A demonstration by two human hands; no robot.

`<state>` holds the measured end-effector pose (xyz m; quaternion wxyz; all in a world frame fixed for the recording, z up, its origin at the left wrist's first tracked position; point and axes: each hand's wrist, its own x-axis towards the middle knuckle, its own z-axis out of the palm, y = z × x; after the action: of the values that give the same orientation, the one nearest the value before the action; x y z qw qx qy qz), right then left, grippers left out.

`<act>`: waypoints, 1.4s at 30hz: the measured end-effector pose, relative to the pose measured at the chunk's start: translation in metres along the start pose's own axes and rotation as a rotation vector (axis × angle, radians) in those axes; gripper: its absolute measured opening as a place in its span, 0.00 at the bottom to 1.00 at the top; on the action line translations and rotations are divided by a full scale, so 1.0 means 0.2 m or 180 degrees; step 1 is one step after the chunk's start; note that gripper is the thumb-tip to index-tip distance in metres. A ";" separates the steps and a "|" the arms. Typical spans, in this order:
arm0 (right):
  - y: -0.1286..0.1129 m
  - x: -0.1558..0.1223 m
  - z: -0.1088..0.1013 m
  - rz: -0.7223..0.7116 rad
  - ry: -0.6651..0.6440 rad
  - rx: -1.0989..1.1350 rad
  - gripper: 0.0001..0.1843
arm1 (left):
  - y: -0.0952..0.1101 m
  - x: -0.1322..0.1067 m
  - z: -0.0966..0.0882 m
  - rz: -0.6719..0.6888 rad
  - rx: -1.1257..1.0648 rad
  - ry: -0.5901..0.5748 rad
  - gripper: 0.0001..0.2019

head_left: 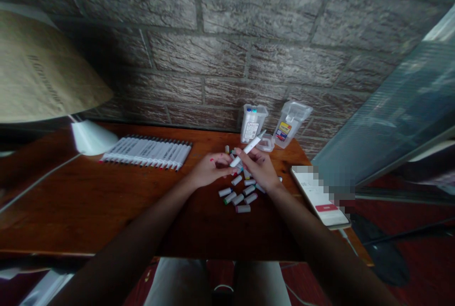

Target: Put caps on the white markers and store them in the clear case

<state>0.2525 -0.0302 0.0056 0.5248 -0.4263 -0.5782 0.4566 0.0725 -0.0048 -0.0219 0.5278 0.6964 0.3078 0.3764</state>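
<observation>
Over the desk, my right hand (262, 167) grips a white marker (249, 148), thumb and fingers around its barrel. The marker slants up to the right, with its grey tapered end pointing away from me. My left hand (212, 168) is beside its lower end, fingers curled and thumb drawn in. What those left fingers pinch, if anything, is hidden. Pinkish-red marks show on the left hand. Under and in front of both hands lie several loose marker caps (243, 209), white with coloured ends.
A row of white markers (147, 152) lies to the left, near a lamp (87, 138). At the back stand a clear case with markers (250, 126) and another clear case (289, 126), a clear lid (266, 143) between them. A phone (320, 197) lies at the right edge.
</observation>
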 end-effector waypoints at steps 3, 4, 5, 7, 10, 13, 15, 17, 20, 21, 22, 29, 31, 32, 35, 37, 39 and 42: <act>0.02 0.00 0.00 0.0014 -0.0029 0.0037 0.22 | -0.01 0.00 0.00 0.0087 0.0057 0.0079 0.17; 0.02 0.00 0.00 0.0029 -0.0019 0.0051 0.22 | -0.01 0.00 0.00 0.0126 0.0087 0.0129 0.17; 0.02 0.01 0.00 0.0050 0.0001 0.0060 0.22 | -0.01 0.00 0.00 0.0155 0.0124 0.0174 0.17; 0.02 0.01 0.00 0.0106 0.0077 0.0064 0.23 | -0.01 0.00 0.00 0.0154 0.0190 0.0231 0.17; 0.01 0.01 0.00 0.0143 0.0234 0.0042 0.25 | -0.01 0.00 -0.01 0.0092 0.0225 0.0225 0.17; 0.00 0.01 0.00 0.0121 0.0370 0.0009 0.26 | -0.02 0.00 -0.01 0.0142 0.0238 0.0272 0.16; 0.00 0.01 0.00 0.0136 0.0422 -0.0007 0.28 | -0.03 0.00 -0.01 0.0120 0.0245 0.0311 0.16; 0.00 0.02 -0.01 0.0180 0.0451 0.0006 0.29 | -0.03 0.00 -0.01 0.0075 0.0255 0.0319 0.17; 0.01 0.01 -0.01 0.0160 0.0367 -0.0020 0.29 | -0.02 0.00 -0.01 0.0134 0.0320 0.0258 0.17; 0.01 0.01 -0.01 0.0113 0.0303 -0.0093 0.29 | -0.02 0.00 -0.01 0.0167 0.0377 0.0224 0.17; 0.02 0.01 -0.01 0.0043 0.0227 -0.0199 0.28 | -0.02 0.00 -0.01 0.0203 0.0464 0.0189 0.16; 0.05 -0.02 -0.01 -0.0393 -0.0083 -0.0780 0.23 | -0.04 -0.03 -0.04 0.0473 0.1444 -0.0200 0.17; 0.05 -0.02 -0.01 -0.0393 -0.0110 -0.0781 0.22 | -0.04 -0.03 -0.04 0.0497 0.1466 -0.0218 0.17; 0.04 -0.02 -0.01 -0.0390 -0.0121 -0.0758 0.22 | -0.04 -0.03 -0.04 0.0513 0.1431 -0.0208 0.17; 0.03 -0.02 0.00 -0.0393 -0.0081 -0.0633 0.20 | -0.03 -0.02 -0.03 0.0525 0.1208 -0.0171 0.18; 0.03 -0.01 0.00 -0.0402 -0.0037 -0.0489 0.20 | -0.01 -0.02 -0.02 0.0486 0.1010 -0.0182 0.18; 0.03 -0.01 0.00 -0.0365 -0.0025 -0.0327 0.20 | -0.01 -0.02 -0.01 0.0426 0.0878 -0.0220 0.17; 0.03 0.00 0.00 -0.0233 -0.0011 -0.0199 0.22 | -0.01 -0.02 -0.01 0.0422 0.0856 -0.0231 0.17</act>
<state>0.2533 -0.0289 0.0003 0.5266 -0.4203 -0.6084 0.4194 0.0690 -0.0062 -0.0233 0.4145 0.7928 0.2895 0.3403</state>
